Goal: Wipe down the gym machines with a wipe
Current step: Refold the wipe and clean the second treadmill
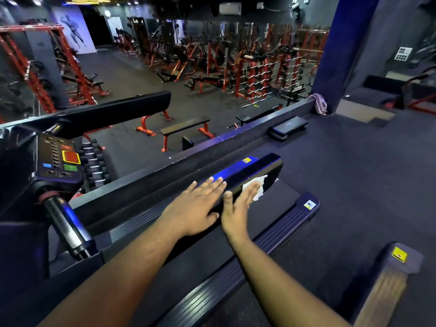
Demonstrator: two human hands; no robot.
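A black treadmill lies below me, its glossy motor cover (254, 169) at the far end of the belt (278, 199). My left hand (195, 208) rests flat on the cover's near end with its fingers straight and spread. Beside it, my right hand (240, 206) presses a white wipe (258, 187) against the cover's side with straight fingers. Most of the wipe shows beyond the fingertips.
The treadmill console (59, 159) and its handlebar (68, 230) stand at the left. A ribbed side rail (283, 230) runs along the belt's right, and another treadmill's end (396, 258) sits at the lower right. A ledge rail (236, 138) separates this level from the weights floor below.
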